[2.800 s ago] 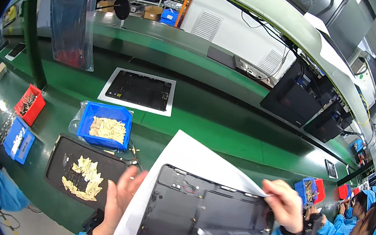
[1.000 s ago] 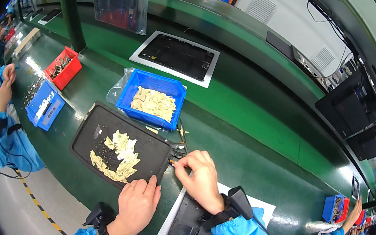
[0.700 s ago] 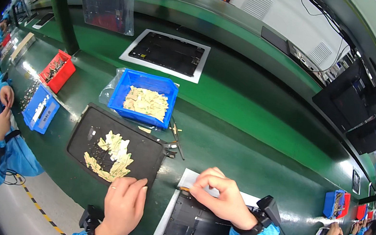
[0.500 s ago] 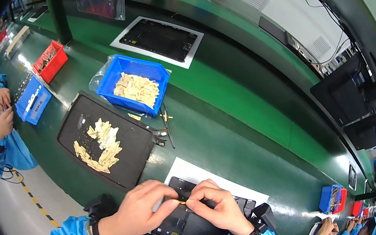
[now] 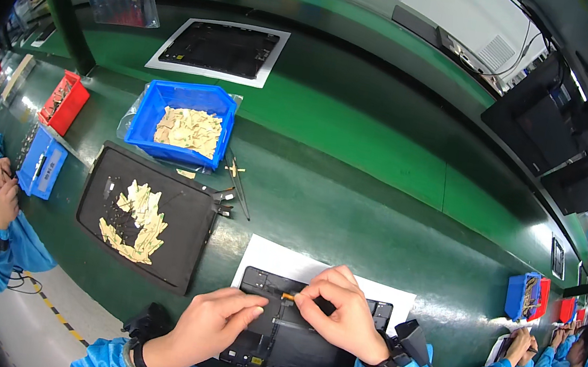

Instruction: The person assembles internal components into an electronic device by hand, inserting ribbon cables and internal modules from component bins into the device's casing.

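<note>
A black tablet-like housing panel (image 5: 309, 360) lies on a white sheet (image 5: 270, 254) right in front of me. Over its upper part, my right hand (image 5: 346, 314) pinches a small orange strip (image 5: 288, 296) between thumb and forefinger; its left end sticks out just above the panel or touches it, I cannot tell which. To the left, my left hand (image 5: 205, 328) hovers at the panel's left edge, thumb and forefinger drawn together. Anything between those fingertips is too small to make out. Both wrists wear dark bands.
Left of the panel sits a black tray (image 5: 184, 258) with cream-coloured strips. Behind it stand a blue bin (image 5: 137, 126) of similar pieces and tweezers (image 5: 240, 189). Another panel (image 5: 219, 47) rests farther back. A red bin (image 5: 66, 104) and co-workers' hands (image 5: 7, 198) are at left; more co-workers sit right.
My hands, fingertips together at the strip before, have come apart: the left has drawn back leftward while the right keeps the strip. The whole view has shifted a little.
</note>
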The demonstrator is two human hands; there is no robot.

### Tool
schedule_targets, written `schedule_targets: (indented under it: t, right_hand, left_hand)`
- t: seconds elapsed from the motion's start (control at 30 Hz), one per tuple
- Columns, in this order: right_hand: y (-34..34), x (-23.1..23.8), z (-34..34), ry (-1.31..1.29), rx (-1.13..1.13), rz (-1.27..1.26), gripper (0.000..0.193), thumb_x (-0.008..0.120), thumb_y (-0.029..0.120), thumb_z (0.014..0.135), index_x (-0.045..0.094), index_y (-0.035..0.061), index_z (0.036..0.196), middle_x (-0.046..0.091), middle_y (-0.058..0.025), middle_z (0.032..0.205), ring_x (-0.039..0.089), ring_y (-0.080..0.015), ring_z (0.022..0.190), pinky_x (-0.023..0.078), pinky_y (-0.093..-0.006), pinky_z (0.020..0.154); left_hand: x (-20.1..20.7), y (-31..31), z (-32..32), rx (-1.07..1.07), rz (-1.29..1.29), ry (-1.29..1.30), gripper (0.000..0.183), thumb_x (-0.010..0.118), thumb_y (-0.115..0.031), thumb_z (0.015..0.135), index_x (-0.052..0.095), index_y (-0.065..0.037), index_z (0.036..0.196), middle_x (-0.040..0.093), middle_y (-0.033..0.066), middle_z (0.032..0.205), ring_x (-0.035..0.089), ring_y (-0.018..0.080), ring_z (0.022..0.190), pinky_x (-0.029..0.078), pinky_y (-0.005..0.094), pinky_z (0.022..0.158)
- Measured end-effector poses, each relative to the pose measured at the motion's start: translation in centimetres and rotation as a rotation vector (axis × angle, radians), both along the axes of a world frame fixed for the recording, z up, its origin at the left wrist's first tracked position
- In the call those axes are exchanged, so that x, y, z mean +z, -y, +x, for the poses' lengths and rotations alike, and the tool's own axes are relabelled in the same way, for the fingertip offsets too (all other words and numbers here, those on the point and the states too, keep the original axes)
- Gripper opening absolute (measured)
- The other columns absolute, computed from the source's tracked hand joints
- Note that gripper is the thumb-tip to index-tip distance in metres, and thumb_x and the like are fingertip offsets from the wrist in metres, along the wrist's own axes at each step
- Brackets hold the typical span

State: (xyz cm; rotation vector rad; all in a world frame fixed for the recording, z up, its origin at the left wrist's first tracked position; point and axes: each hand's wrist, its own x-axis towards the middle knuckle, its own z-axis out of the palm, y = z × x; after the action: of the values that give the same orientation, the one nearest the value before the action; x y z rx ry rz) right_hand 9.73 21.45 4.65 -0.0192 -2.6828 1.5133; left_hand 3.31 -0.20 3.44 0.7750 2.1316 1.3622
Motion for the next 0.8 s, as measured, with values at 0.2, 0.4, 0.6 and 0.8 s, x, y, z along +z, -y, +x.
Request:
schedule_targets:
  t: [0.2, 0.4, 0.6, 0.8]
  right_hand:
    - [0.2, -1.8, -1.1, -0.095, -0.058, 0.209, 0.008, 0.068, 0.011, 0.074, 0.063, 0.0048, 0.072, 0.058, -0.0069, 0.08, 0.053, -0.0268, 0.083, 0.043, -0.0356, 0.074]
    - [0.4, -2.4, -1.5, -0.107, -0.042, 0.222, 0.008, 0.069, 0.011, 0.074, 0.063, 0.0053, 0.071, 0.059, -0.0059, 0.08, 0.054, -0.0258, 0.082, 0.043, -0.0356, 0.073]
    - [0.6, -2.5, -1.7, -0.132, -0.045, 0.238, 0.009, 0.072, 0.009, 0.074, 0.064, 0.0038, 0.072, 0.057, -0.0062, 0.076, 0.054, -0.0257, 0.079, 0.043, -0.0351, 0.071]
    - [0.6, -2.5, -1.9, -0.143, -0.039, 0.254, 0.01, 0.072, 0.009, 0.074, 0.064, 0.0038, 0.072, 0.057, -0.0061, 0.076, 0.054, -0.0258, 0.078, 0.043, -0.0355, 0.071]
  left_hand:
    - [-0.9, -0.9, 0.0, 0.017, -0.12, -0.617, 0.023, 0.063, -0.005, 0.077, 0.066, -0.002, 0.1, 0.058, 0.0089, 0.088, 0.063, 0.0248, 0.077, 0.052, 0.0333, 0.065]
    - [-1.4, -0.7, 0.1, -0.039, -0.199, -0.704, 0.032, 0.06, -0.007, 0.072, 0.065, -0.002, 0.103, 0.054, 0.0072, 0.088, 0.06, 0.0228, 0.079, 0.051, 0.0328, 0.067]
    - [-1.6, -0.8, 0.0, -0.054, -0.219, -0.722, 0.035, 0.058, -0.008, 0.073, 0.064, -0.003, 0.107, 0.052, 0.0065, 0.086, 0.058, 0.0218, 0.079, 0.049, 0.0325, 0.07]
    - [-1.6, -0.8, 0.0, -0.059, -0.224, -0.741, 0.034, 0.058, -0.009, 0.073, 0.064, -0.003, 0.107, 0.051, 0.0061, 0.085, 0.057, 0.0206, 0.076, 0.048, 0.0315, 0.068]
